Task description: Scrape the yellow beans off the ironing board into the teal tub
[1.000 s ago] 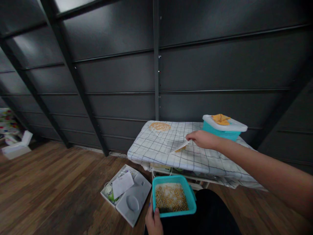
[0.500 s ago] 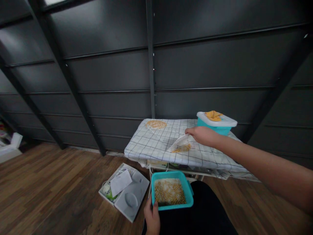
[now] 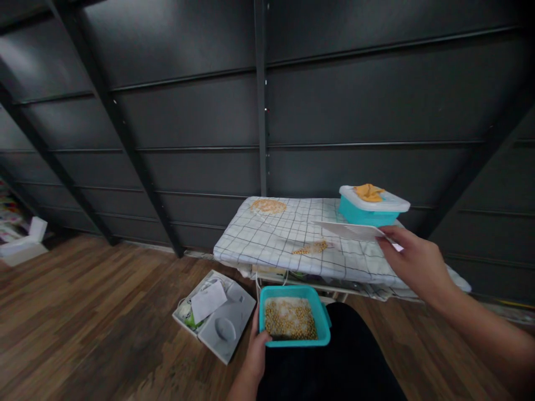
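A low table draped in a white checked cloth (image 3: 259, 245) stands against a dark panelled wall (image 3: 188, 111) in a room with a brown wood floor (image 3: 83, 312). At the cloth's far left corner lies a flat heap of yellow beans (image 3: 268, 206); a smaller scatter of beans (image 3: 311, 248) sits nearer the middle. At the far right stands a lidded teal box (image 3: 359, 214) with an orange cloth (image 3: 368, 192) bunched on its white lid.

The person's right hand (image 3: 413, 267) is out over the table's right end, fingers and thumb closed on the near edge of a thin white sheet (image 3: 349, 230). The sheet is held roughly level, clear of the cloth, just in front of the lidded box and above and to the right of the small scatter.

The left hand (image 3: 256, 345) grips the left wall of an open teal tub (image 3: 292, 291), thumb hooked over the rim. The tub rests on the person's dark lap (image 3: 334, 367), below the table's front edge, and holds a layer of pale yellow soybeans (image 3: 290, 320).

On the floor left of the tub lies an open white carton (image 3: 221, 328) of papers and packing. Another white box (image 3: 23, 248) sits by the far left wall.
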Tool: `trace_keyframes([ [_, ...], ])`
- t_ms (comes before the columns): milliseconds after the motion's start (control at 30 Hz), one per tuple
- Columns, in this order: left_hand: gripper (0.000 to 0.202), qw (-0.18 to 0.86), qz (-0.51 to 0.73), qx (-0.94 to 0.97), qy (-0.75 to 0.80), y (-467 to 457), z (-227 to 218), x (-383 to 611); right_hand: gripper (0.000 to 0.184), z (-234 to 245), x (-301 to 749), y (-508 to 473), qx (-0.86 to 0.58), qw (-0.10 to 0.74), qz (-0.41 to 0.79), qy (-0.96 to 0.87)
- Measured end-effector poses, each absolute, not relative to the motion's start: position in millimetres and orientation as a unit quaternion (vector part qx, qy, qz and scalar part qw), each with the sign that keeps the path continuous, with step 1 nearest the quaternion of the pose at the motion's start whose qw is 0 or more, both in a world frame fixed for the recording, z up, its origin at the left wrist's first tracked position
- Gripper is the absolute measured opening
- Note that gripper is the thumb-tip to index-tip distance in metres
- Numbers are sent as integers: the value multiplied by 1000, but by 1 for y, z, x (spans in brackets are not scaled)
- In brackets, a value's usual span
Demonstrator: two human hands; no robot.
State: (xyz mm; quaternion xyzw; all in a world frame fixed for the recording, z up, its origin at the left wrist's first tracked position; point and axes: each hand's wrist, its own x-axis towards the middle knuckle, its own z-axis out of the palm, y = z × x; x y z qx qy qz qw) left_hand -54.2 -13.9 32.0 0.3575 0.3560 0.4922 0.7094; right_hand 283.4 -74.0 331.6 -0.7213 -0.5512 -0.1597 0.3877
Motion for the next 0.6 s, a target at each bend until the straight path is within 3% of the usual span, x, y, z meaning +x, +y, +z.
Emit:
trace_keyframes([
  [167, 90, 754, 472, 307, 339, -15, 40, -57, 33, 333, 296, -119, -740, 474, -51, -474],
  [267, 87, 752, 470, 316, 338, -19, 42, -58, 25, 319, 275, -152, -743, 526, -31, -413],
  [467, 74, 736, 471, 365, 323, -20, 49, -59, 36, 220, 200, -155, -662, 641, 175, -348],
  [600, 66, 750, 446, 363, 327, -19, 56, -69, 30, 155, 168, -138, -607, 687, 238, -321],
])
